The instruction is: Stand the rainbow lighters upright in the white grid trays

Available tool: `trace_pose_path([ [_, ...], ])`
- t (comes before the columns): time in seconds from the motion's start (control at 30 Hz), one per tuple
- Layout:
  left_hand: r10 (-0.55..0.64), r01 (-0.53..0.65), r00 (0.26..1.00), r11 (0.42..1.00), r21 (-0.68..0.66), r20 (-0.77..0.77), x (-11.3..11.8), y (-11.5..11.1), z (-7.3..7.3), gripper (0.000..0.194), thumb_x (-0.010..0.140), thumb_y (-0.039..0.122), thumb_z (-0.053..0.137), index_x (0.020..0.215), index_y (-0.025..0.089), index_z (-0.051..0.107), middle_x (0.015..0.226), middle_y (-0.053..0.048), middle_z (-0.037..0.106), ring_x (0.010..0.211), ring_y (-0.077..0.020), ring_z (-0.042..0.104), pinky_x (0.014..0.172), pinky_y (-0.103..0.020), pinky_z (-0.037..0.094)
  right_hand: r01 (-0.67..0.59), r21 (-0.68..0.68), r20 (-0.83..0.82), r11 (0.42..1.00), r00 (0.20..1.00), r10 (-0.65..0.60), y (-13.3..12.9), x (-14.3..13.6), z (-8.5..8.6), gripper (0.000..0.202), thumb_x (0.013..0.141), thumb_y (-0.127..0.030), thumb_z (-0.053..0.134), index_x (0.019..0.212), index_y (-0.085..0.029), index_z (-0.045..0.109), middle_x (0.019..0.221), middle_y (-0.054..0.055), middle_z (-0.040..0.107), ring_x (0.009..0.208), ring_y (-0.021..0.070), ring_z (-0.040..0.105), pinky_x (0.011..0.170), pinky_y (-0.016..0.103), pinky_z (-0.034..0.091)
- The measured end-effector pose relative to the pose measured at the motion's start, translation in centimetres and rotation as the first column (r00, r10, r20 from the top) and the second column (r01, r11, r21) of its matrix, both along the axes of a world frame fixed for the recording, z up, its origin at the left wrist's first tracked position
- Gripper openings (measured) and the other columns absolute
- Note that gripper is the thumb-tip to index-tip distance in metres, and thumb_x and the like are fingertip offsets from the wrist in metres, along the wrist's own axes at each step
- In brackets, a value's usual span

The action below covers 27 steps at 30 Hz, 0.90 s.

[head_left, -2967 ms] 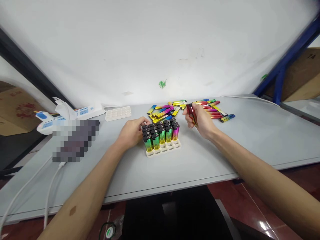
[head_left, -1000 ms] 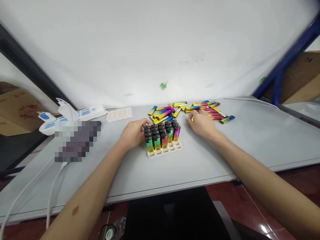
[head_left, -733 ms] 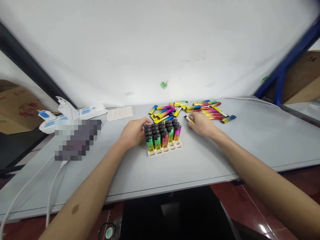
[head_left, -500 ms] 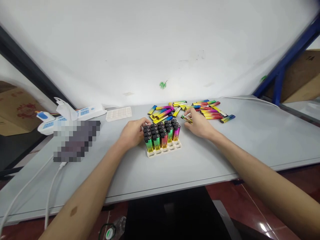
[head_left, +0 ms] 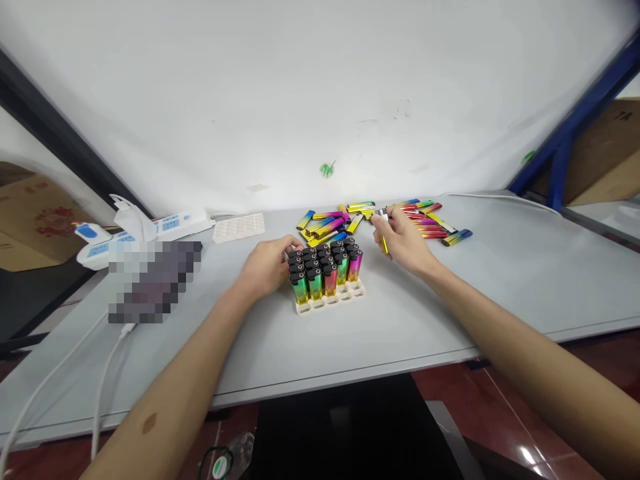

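Far out to the left of our left fingers, we see white power strips [head_left: 173, 223] with their cables trailing off the near edge of the grey tabletop [head_left: 450, 300], and a blurred dark patch lies just in front of them. An empty white tray [head_left: 239, 227] lies flat beyond our left fingers, toward the wall. Our left hand [head_left: 267, 265] rests on the tabletop with its fingers [head_left: 289, 241] curled together against the left side of the filled tray [head_left: 330, 298], touching the nearest black caps; whether they truly clamp the tray we cannot tell. Just right of those fingers stand the racked lighters [head_left: 325, 270], upright in close rows, black caps up, bodies green, red and pink at the front, with a bare row of sockets along the near edge. Beyond the rack, between our two sets of fingers, a loose heap of rainbow lighters [head_left: 330, 223] lies flat. Our right hand [head_left: 406, 239] is raised just right of the rack, its fingers [head_left: 391, 223] pinched shut on a single yellow lighter [head_left: 383, 235], held roughly upright with its metal head at the top, clear of the tabletop. Behind and right of these fingers more scattered lighters [head_left: 435, 223] lie flat, the farthest one blue-tipped.
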<state>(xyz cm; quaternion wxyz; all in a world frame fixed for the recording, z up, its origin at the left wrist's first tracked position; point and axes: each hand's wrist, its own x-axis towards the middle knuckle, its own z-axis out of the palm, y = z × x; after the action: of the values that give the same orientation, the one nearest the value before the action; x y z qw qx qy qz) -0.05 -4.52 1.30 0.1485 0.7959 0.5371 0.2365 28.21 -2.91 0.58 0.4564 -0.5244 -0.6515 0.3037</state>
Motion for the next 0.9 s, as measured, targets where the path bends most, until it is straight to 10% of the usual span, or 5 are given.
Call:
trace_pose_path([
  [0.3,0.014,-0.015,1.000,1.000,-0.009,-0.014,0.1,0.0,-0.1,0.036,0.068,0.010,0.048,0.096,0.023,0.067,0.083,0.001,0.074,0.073,-0.0180,0.064,0.065,-0.027,0.042,-0.087,-0.226,-0.415,0.970,0.910,-0.015,0.0,-0.3,0.8,0.050,0.089,-0.071,0.046,0.070,-0.024,0.042,0.048,-0.010,0.022,0.039,0.0077,0.014,0.038,0.024,0.013],
  [0.9,0.028,-0.028,0.999,0.999,-0.021,-0.028,0.1,0.0,0.0,0.037,0.066,0.011,0.049,0.096,0.024,0.066,0.083,0.001,0.075,0.075,-0.0194,0.065,0.067,-0.028,0.043,-0.063,-0.319,-0.475,0.946,0.874,-0.102,0.0,-0.6,1.1,0.059,0.092,-0.065,0.039,0.052,-0.023,0.028,0.046,-0.007,0.019,0.039,0.0069,0.011,0.040,0.025,0.008],
])
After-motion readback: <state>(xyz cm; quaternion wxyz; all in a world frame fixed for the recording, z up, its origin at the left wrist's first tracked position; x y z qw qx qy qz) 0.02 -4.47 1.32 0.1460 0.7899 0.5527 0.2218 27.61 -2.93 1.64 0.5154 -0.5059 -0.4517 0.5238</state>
